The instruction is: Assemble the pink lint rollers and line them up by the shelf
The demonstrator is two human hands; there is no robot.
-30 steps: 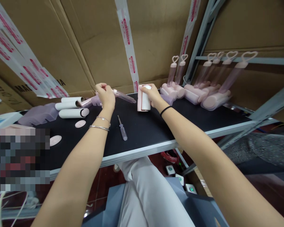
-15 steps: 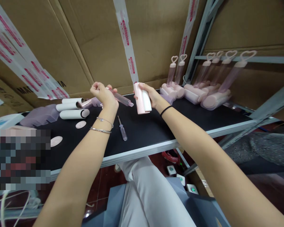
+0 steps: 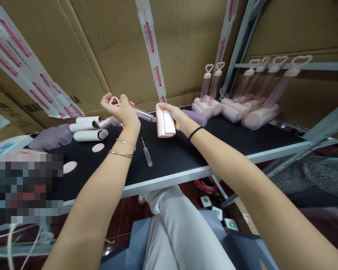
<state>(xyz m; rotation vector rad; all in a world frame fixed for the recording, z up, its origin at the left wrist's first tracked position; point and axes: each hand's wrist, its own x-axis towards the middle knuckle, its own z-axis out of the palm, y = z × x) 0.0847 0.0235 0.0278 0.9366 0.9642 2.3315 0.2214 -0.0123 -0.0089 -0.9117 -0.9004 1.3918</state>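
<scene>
My left hand (image 3: 124,113) is closed around a translucent pink tube (image 3: 145,115) with a heart-shaped loop handle at its other end. The tube's narrow tip points right, close to a pink-and-white rounded casing (image 3: 165,122) held upright above the table. My right hand (image 3: 175,114) grips that casing from its right side, thumb near the top. Whether tip and casing touch, I cannot tell. Below the hands, a screwdriver (image 3: 147,154) with a clear handle lies on the black table (image 3: 180,161).
Several finished-looking pink units with heart handles (image 3: 246,108) stand at right. White cylinders (image 3: 86,135), pink oval discs (image 3: 98,147) and purplish translucent covers (image 3: 50,138) lie at left. A metal post (image 3: 239,41) rises at the right; cardboard (image 3: 186,45) backs the table.
My left hand has turned, bringing the heart handle into sight. The casing has shifted slightly left and down, nearer the tube's tip. A purplish cover behind my right hand shows more now.
</scene>
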